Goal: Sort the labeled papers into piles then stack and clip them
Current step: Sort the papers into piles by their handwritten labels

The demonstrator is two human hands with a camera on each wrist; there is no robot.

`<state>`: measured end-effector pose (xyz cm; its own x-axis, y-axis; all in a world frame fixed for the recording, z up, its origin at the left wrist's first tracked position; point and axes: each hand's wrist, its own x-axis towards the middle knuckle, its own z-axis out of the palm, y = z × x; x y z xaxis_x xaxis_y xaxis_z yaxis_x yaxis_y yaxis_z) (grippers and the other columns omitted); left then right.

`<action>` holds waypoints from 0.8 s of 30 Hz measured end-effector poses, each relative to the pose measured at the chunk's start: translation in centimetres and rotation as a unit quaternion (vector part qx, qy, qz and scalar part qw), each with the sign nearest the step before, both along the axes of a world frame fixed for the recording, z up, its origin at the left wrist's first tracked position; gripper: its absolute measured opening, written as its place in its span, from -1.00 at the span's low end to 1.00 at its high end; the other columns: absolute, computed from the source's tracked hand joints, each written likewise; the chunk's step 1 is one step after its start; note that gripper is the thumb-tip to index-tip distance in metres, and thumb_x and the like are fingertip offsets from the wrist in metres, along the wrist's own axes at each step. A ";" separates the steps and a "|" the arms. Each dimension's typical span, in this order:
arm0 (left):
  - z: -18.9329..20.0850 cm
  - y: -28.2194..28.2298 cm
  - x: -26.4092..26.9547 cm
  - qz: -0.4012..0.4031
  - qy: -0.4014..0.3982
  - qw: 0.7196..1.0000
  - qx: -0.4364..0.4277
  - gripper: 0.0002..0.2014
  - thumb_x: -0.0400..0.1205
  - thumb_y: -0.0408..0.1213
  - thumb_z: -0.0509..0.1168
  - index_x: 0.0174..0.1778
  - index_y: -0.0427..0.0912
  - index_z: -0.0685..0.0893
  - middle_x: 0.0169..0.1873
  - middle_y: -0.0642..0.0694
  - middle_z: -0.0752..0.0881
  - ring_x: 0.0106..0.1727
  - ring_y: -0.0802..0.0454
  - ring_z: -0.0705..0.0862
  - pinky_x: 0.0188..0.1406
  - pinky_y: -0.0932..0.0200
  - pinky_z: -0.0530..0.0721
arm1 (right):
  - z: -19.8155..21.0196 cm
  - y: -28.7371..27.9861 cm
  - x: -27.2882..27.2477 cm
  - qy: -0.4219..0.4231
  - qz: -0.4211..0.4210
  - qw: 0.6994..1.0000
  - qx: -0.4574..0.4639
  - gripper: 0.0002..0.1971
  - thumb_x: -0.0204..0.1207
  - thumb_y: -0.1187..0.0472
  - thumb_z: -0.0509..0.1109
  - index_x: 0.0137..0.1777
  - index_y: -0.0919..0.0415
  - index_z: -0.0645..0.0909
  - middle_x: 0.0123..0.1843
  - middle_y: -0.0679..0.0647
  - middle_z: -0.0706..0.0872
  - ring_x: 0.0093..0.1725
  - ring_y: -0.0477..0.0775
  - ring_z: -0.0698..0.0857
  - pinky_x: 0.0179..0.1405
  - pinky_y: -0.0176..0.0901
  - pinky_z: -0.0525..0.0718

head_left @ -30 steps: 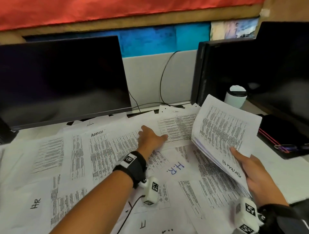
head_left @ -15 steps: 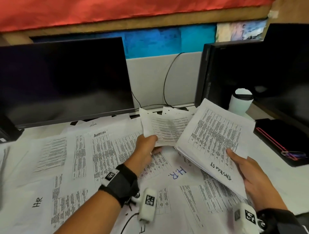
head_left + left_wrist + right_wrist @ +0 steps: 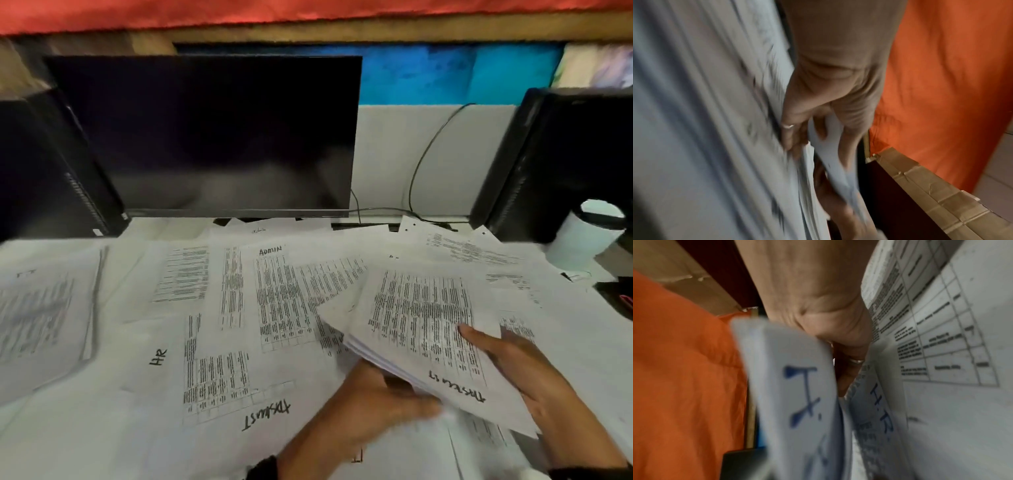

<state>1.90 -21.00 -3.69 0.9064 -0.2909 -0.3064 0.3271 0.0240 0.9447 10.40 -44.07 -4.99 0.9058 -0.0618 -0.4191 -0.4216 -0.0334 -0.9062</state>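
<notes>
Printed sheets cover the desk (image 3: 85, 445), hand-labeled Admin (image 3: 270, 250) and HR (image 3: 158, 356), plus one (image 3: 267, 414) with a word I cannot read. My right hand (image 3: 513, 363) grips a thick paper stack (image 3: 421, 325) just above the desk at right, thumb on top. My left hand (image 3: 373, 404), blurred, holds the stack's near left edge from below. The left wrist view shows the left hand (image 3: 797, 142) with a sheet (image 3: 826, 138) pinched between its fingers. In the right wrist view the right hand (image 3: 818, 313) holds sheets marked H.R. (image 3: 803, 394).
A dark monitor (image 3: 212, 137) stands at the back, with black computer cases at far left (image 3: 44, 164) and right (image 3: 565, 154). A white cup (image 3: 589, 236) sits at the right edge. A separate pile (image 3: 44, 315) lies at the far left. A black cable (image 3: 421, 164) hangs behind.
My left hand lifted a sheet from the desk, brought it to the stack, and now sits under the stack's near edge. The stack has come down lower and flatter.
</notes>
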 end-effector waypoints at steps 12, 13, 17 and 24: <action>-0.5 19.0 1.0 0.194 -0.018 0.844 0.500 -0.39 0.65 0.10 0.46 0.57 0.05 0.45 0.51 -0.08 0.32 0.59 -0.19 0.33 0.37 -0.07 0.56 | 1.3 3.6 6.2 -0.082 0.130 0.956 -0.251 -0.75 0.60 0.22 0.63 0.26 0.13 0.77 0.07 0.04 0.93 0.05 0.16 0.90 0.28 0.22 0.80; -0.6 19.8 0.9 0.181 0.010 0.843 0.507 -0.30 0.65 0.14 0.46 0.64 0.00 0.37 0.57 -0.13 0.28 0.63 -0.24 0.27 0.41 -0.13 0.54 | 1.2 4.3 6.9 -0.084 0.140 0.950 -0.266 -0.73 0.61 0.23 0.62 0.28 0.13 0.76 0.14 0.05 0.92 0.10 0.17 0.89 0.35 0.27 0.77; -1.0 21.2 0.7 0.179 0.016 0.863 0.473 -0.22 0.65 0.10 0.47 0.70 -0.04 0.25 0.57 -0.16 0.35 0.64 -0.20 0.25 0.36 -0.04 0.48 | 0.8 7.9 8.1 -0.103 0.185 0.930 -0.300 -0.63 0.62 0.28 0.61 0.36 0.26 0.63 0.35 0.04 0.77 0.26 0.11 0.74 0.33 0.00 0.65; -2.0 22.1 0.9 0.313 -0.006 0.906 0.286 -0.50 0.70 -0.32 0.48 0.43 -0.03 0.34 0.11 0.12 0.64 0.05 0.14 0.70 -0.21 0.33 0.69 | -0.6 12.4 8.8 -0.093 0.205 0.936 -0.272 -0.44 0.46 0.27 0.75 0.33 0.17 0.50 0.12 0.21 0.79 0.05 0.23 0.84 0.03 0.20 0.86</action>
<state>2.77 1.09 -5.65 0.8432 0.4845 -0.2329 0.4074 -0.2933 0.8649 19.24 -31.64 -5.62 0.9545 0.1481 -0.2589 -0.1090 -0.6347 -0.7650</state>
